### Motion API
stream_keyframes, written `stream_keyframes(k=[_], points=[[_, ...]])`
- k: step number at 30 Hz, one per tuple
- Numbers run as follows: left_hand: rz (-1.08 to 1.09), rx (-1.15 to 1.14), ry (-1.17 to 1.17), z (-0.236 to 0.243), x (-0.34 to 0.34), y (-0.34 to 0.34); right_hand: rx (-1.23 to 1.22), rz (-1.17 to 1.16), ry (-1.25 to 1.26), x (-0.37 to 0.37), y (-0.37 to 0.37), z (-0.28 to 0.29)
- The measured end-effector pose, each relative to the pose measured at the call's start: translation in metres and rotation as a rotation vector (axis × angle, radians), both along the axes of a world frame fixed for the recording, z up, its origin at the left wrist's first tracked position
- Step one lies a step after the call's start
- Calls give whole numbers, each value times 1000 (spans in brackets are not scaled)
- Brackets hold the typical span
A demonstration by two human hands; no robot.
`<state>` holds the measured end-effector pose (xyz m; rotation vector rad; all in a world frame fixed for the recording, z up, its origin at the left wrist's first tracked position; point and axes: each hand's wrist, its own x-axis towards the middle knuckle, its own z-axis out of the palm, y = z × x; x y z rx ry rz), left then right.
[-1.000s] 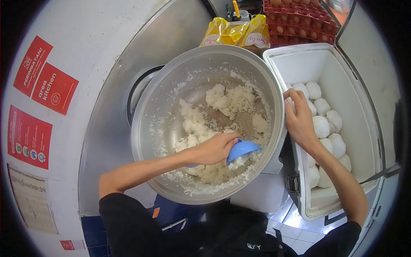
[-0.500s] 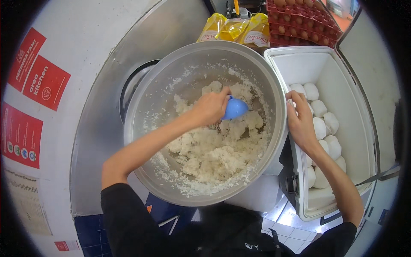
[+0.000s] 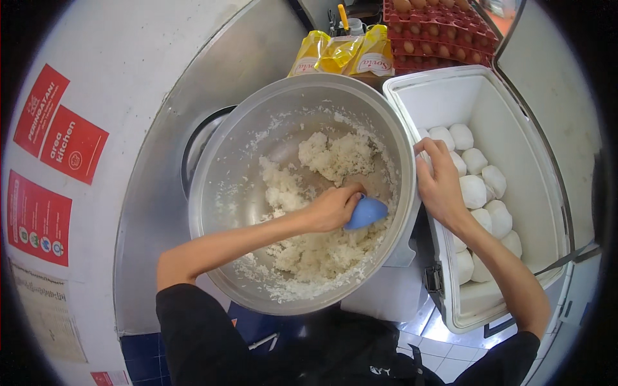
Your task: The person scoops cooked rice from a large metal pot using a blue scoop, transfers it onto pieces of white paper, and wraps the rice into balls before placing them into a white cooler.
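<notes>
A wide metal pot [image 3: 207, 168] tilted toward me holds clumped cooked white rice [image 3: 322, 254], with loose grains stuck to its wall. My left hand [image 3: 336, 207] reaches inside, its fingers closed on a small blue scoop [image 3: 367, 213] shaped like a round bowl. The scoop is down against the rice near the right side. On the pot's right rim rests my right hand [image 3: 441, 183], fingers curled over the edge. Beside that hand stands an open white cooler box [image 3: 444, 96] containing several round white bundles [image 3: 473, 191]; what is inside the bundles is hidden.
Behind the pot are yellow pouches [image 3: 340, 56] and stacked red trays of eggs [image 3: 438, 38]. A metal panel [image 3: 154, 212] curves along the left, below a white wall with red signs [image 3: 74, 145]. A black latch [image 3: 434, 278] juts from the cooler's near side.
My left hand has brought the scoop nearer to me and slightly right. A bare patch of pot bottom now separates the far rice clump from the rest. My right hand stays on the rim.
</notes>
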<state>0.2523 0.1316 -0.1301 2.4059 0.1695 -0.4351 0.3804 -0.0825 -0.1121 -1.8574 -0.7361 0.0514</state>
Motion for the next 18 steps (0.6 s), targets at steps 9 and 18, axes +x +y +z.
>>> stream_keyframes(k=[9, 18], points=[[38, -213, -95, 1, -35, -5, -22, -13, 4, 1, 4, -3], [482, -576, 444, 46, -61, -32, -5, -18, 5, -1, 5, -4]])
